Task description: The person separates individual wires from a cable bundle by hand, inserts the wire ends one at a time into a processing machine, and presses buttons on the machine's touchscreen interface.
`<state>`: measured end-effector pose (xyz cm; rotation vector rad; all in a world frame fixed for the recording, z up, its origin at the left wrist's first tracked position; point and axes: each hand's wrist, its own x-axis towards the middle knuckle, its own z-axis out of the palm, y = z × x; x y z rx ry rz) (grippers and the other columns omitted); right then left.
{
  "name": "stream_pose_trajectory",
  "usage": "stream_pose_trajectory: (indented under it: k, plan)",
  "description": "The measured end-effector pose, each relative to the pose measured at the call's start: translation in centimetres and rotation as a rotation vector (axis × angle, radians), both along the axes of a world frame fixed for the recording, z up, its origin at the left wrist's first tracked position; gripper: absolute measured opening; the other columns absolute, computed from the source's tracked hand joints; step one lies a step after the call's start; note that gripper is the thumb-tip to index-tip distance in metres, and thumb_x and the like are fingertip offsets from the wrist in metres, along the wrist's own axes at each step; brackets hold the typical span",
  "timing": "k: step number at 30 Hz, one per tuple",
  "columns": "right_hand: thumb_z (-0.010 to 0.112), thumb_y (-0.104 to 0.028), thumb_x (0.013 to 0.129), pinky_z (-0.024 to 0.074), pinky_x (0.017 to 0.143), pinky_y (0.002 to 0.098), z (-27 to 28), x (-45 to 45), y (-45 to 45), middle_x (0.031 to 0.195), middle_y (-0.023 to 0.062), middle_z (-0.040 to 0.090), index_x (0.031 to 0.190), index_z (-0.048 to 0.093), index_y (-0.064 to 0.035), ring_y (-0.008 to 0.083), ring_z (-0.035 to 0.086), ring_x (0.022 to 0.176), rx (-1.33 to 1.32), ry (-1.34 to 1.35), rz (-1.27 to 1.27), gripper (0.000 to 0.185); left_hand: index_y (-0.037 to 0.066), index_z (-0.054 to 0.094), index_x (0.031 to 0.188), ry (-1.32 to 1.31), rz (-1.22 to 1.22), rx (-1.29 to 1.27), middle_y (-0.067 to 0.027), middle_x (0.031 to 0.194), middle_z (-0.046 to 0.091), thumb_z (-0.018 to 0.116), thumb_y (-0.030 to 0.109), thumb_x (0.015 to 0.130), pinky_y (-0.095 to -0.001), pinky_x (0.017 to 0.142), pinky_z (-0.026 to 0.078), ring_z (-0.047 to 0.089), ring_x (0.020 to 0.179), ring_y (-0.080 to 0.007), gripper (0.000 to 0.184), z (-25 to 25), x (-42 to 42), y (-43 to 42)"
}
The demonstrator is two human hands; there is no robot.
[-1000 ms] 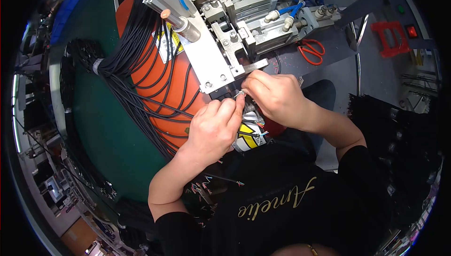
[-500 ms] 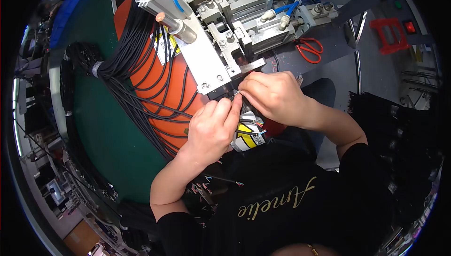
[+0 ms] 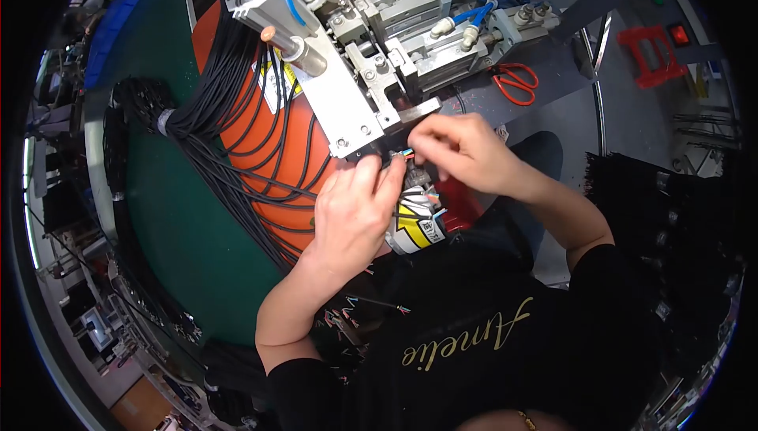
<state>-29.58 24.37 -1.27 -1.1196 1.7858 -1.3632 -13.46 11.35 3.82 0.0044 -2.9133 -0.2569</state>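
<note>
My left hand (image 3: 354, 206) is closed in a pinch on the end of a black cable, just under the machine's metal plate (image 3: 341, 107). Thin coloured wires (image 3: 407, 154) fan out of the cable end beside my left fingertips. To the right of those wires is my right hand (image 3: 459, 150), its fingers curled in, a little apart from my left hand. Whatever is between its fingertips is too small and blurred to make out. More black cable ends with stripped coloured wires (image 3: 433, 196) lie below, over a white and yellow label (image 3: 416, 229).
Pneumatic cylinders (image 3: 430, 44) with blue hoses fill the bench ahead. Red-handled scissors (image 3: 515, 84) lie to their right. A thick bundle of black cables (image 3: 213, 119) spreads over an orange surface (image 3: 272, 143) and a green mat (image 3: 158, 202) on the left. More black cables hang at the right.
My right hand has drawn back to the right, away from my left fingertips. The coloured wires between the hands now show, spread out. My left hand has hardly moved.
</note>
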Motion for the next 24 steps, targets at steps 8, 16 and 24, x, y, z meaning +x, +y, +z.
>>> stream_pose_trajectory:
  k: [8, 16, 24]
  plan:
    - [0.067, -0.013, 0.086, 0.0475, 0.053, 0.0330, -0.6, 0.7, -0.3, 0.065, 0.0105, 0.062, 0.084, 0.062, -0.0003, 0.0219, 0.062, 0.056, -0.067, 0.067, -0.031, 0.014, 0.002, 0.068, 0.102, 0.087, 0.176, 0.218, -0.0094, 0.085, 0.055, 0.068, -0.006, 0.064, -0.0385, 0.067, 0.047, 0.060, 0.080, -0.0273, 0.038, -0.8, 3.2, -1.7]
    - [0.071, -0.002, 0.083, 0.0422, 0.054, 0.0244, 1.4, 1.8, 0.5, 0.089, 0.0061, 0.063, 0.106, 0.067, -0.0022, 0.0087, 0.054, 0.059, -0.345, 0.029, 0.279, 0.023, 0.001, 0.059, 0.109, 0.154, 0.275, 0.236, -0.0094, 0.072, 0.052, 0.073, 0.006, 0.082, -0.0367, 0.047, 0.046, 0.059, 0.057, -0.0253, 0.030, -1.7, 2.2, -1.3]
    - [0.060, 0.000, 0.093, 0.0469, 0.059, 0.0193, 0.6, 2.5, 0.0, 0.090, 0.0077, 0.065, 0.109, 0.061, 0.0042, 0.0066, 0.060, 0.068, -0.199, -0.741, 0.003, 0.016, 0.001, 0.065, 0.097, 0.193, 0.100, 0.511, -0.0103, 0.073, 0.060, 0.071, 0.002, 0.082, -0.0336, 0.049, 0.047, 0.061, 0.058, -0.0249, 0.016, -0.1, 0.5, -0.6]
